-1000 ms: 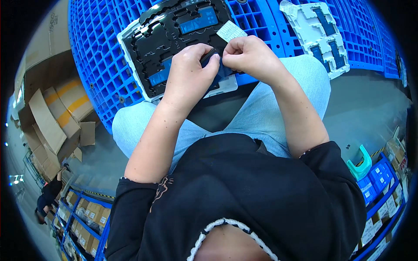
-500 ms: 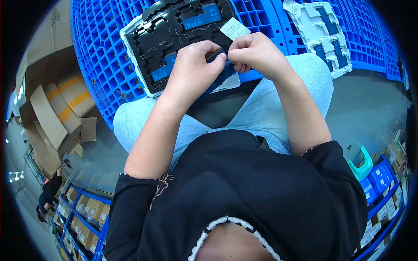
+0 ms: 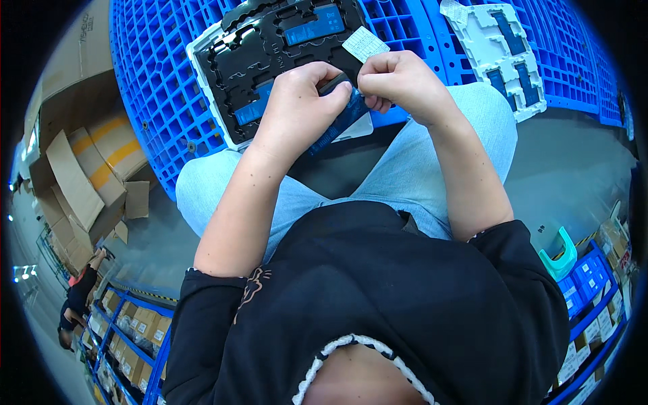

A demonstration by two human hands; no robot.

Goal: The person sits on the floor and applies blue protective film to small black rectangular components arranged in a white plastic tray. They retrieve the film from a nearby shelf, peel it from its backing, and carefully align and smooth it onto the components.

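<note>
My left hand [image 3: 302, 101] is closed around a flat blue and black battery pack [image 3: 343, 123], thumb on top. Close against the pack's far right edge, my right hand [image 3: 408, 84] has thumb and forefinger pinched together; whatever lies between them is hidden. Beyond my hands, a black moulded tray [image 3: 219, 66] in a white foam frame [image 3: 196, 48] holds a blue battery [image 3: 314, 27] at the top and another battery [image 3: 252, 109] lower left, partly behind my left hand. A white printed label sheet [image 3: 364, 43] rests at the tray's right edge.
Blue plastic pallets [image 3: 156, 94] lie under the tray. To the right, a white foam tray [image 3: 472, 40] holds several blue batteries. Opened cardboard boxes [image 3: 88, 169] stand at left. A blue shelf [image 3: 138, 304] with cartons and another person [image 3: 79, 297] are at lower left.
My right hand has shifted slightly right, away from my left hand, and more of the battery pack's blue face shows between them. The person at far left has changed posture.
</note>
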